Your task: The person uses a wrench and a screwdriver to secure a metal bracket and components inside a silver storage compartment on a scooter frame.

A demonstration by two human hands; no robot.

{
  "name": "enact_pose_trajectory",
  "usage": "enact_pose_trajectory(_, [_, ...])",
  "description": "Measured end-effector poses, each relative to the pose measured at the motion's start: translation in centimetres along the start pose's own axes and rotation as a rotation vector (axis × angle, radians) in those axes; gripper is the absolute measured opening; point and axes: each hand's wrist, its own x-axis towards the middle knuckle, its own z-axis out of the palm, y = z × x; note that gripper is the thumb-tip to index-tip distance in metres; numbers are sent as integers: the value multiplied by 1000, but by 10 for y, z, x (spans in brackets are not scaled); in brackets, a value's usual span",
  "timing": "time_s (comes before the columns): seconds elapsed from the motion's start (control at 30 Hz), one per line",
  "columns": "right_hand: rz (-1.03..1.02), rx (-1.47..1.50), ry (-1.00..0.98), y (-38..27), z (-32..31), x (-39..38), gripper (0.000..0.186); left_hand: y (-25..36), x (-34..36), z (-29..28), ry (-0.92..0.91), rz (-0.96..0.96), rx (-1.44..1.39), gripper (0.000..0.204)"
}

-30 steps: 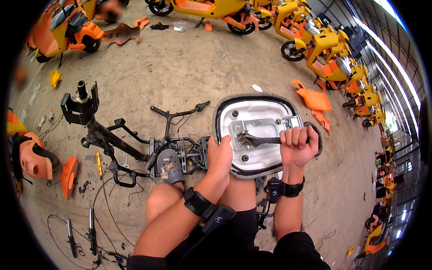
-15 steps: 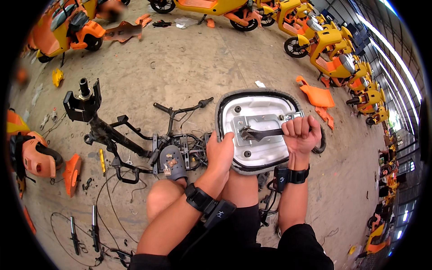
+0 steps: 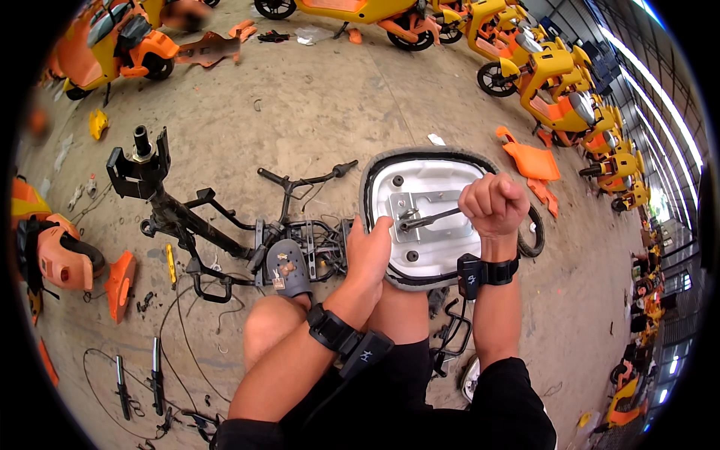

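A scooter seat (image 3: 446,259) lies underside up over my right thigh, showing white plastic within a dark padded rim. Fixed to its middle is a silver metal bracket (image 3: 420,201). My left hand (image 3: 367,251) grips the seat's left edge, thumb over the rim. Closed in a fist, my right hand (image 3: 493,207) holds the handle end of a dark wrench (image 3: 435,219) above the seat's right half. The wrench head sits at the bracket's lower left; whether it is around a fastener I cannot tell.
A stripped black scooter frame (image 3: 199,232) lies on the left, beside my shod foot (image 3: 287,264). Orange panels (image 3: 531,161) lie at the right. Cables and two shock-absorber-like rods (image 3: 156,375) are on the floor at lower left. Yellow scooters (image 3: 555,90) stand in rows beyond.
My right hand has risen a little toward the far side and tilted. The wrench handle now slants up toward it, with its head lower on the bracket. My left hand keeps its hold.
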Motion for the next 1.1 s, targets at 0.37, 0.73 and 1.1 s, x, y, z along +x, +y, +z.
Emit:
enact_pose_trajectory(0.37, [-16, -147, 1062, -20, 35, 3, 24, 13, -10, 3, -51, 2, -125, 52])
enact_pose_trajectory(0.73, [-75, -91, 1073, -25, 39, -4, 41, 7, -5, 4, -43, 9, -131, 56])
enact_pose_trajectory(1.1, [-72, -124, 1090, -25, 46, -2, 40, 0, -1, 3, -52, 36, -91, 60])
